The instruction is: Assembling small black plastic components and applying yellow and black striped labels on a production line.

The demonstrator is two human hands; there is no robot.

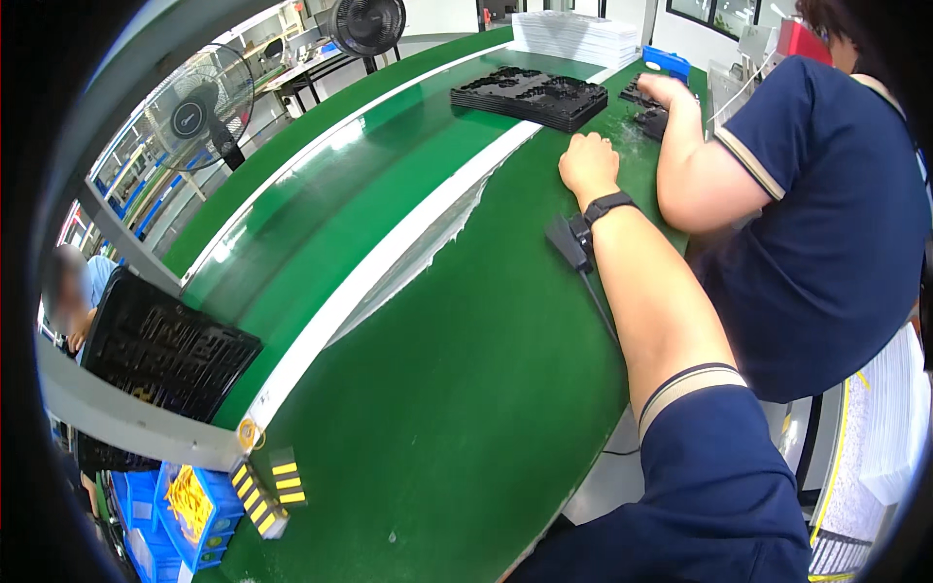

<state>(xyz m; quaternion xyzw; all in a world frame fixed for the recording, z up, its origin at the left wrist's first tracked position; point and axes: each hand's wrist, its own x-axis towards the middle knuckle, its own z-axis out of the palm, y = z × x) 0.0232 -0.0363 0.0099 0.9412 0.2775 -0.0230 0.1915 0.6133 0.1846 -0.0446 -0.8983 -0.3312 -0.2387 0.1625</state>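
My right hand [590,165] rests over the green table, just in front of a stack of black plastic trays [530,97]. Its fingers are curled in, and anything inside them is hidden. A black band [607,205] circles the wrist, with a small black device [570,241] and its cable beside it. To the right of my hand, a co-worker's hand [663,90] reaches over black parts [649,119]. My left hand is outside the picture.
A conveyor belt [321,209] with white edge strips runs along the left. At lower left stand an upright black tray [175,350], a grey metal frame [146,423] and blue bins [209,505] with yellow pieces. White stacked sheets [573,39] lie far back. A co-worker [826,233] is close on the right.
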